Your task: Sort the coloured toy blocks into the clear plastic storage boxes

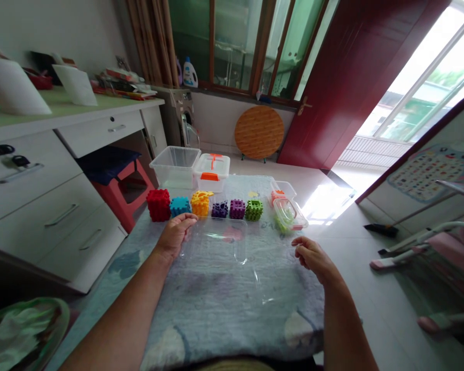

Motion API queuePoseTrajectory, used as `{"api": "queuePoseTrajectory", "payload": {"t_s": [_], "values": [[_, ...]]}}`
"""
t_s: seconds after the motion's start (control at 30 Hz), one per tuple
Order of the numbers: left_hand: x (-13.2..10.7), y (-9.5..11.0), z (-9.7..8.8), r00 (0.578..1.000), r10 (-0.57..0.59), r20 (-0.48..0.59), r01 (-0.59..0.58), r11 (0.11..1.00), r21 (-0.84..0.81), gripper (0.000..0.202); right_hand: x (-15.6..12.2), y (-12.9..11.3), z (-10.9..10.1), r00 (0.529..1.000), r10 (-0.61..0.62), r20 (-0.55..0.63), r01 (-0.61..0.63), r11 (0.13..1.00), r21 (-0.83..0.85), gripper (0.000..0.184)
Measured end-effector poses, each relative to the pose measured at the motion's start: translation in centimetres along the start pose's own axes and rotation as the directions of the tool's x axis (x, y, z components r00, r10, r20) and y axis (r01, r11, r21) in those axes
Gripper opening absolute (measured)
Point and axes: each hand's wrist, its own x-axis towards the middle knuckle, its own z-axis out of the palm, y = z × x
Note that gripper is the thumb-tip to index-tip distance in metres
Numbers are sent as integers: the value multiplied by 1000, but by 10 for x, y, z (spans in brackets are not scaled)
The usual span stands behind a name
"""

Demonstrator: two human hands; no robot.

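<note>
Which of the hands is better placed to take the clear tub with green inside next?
Right, probably: the right hand is near that tub; the left hand is farther away, at the clear container.

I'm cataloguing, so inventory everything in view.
Draped table: 1, grey, centre
Knobbly plastic blocks: 6, red, blue, yellow, two purple, green, on table
Rectangular plastic tray: 1, clear, before blocks
Plastic bin: 1, clear, table's back
Latched plastic box: 1, clear, beside bin
Small plastic containers: 2, clear, table's right
Plastic stool: 1, red, left
Drawered desk: 1, white, left
Round wooden board: 1, brown, back
Door: 1, red, back
Curtain: 1, brown, back
Left hand: 1, bare, at tray
Right hand: 1, bare, right
</note>
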Motion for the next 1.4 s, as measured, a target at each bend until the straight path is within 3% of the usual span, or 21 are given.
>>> {"api": "queuePoseTrajectory", "payload": {"t_s": [0.1,0.17,0.23,0.3,0.4,0.53,0.6,0.7,0.83,0.97,1.4], "values": [[0,0,1,1000,-6,6,6,1000,1,26,5,13,-4,980,-80,-183,38,974,-223,20],[-1,-1,2,1000,-14,9,14,1000,4,27,2,15,-6,920,-249,-302,114,909,-402,17],[-1,-2,3,1000,-23,14,23,1000,8,29,-6,7,-6,853,-398,-336,182,833,-523,17],[-2,-4,5,999,-39,23,39,999,6,29,-14,-11,-2,832,-477,-284,264,789,-555,20],[-3,-8,9,996,-77,40,77,997,-3,30,-14,-50,12,795,-601,-79,487,711,-506,19],[-6,-12,14,990,-112,89,112,994,-4,33,27,-94,40,707,-690,156,630,514,-582,34],[-8,-12,16,985,-129,118,130,992,0,35,57,-106,53,721,-643,257,622,437,-650,50],[-9,-12,16,976,-150,158,149,989,14,34,96,-115,66,796,-488,358,554,351,-755,73],[-8,-11,14,972,-149,179,142,989,51,31,122,-119,72,811,-401,427,557,304,-773,62],[-7,-11,13,970,-164,179,154,986,67,30,128,-121,73,812,-366,455,561,272,-782,46],[-6,-14,13,969,-145,201,131,988,81,30,125,-122,66,817,-380,435,549,277,-789,49]]}}
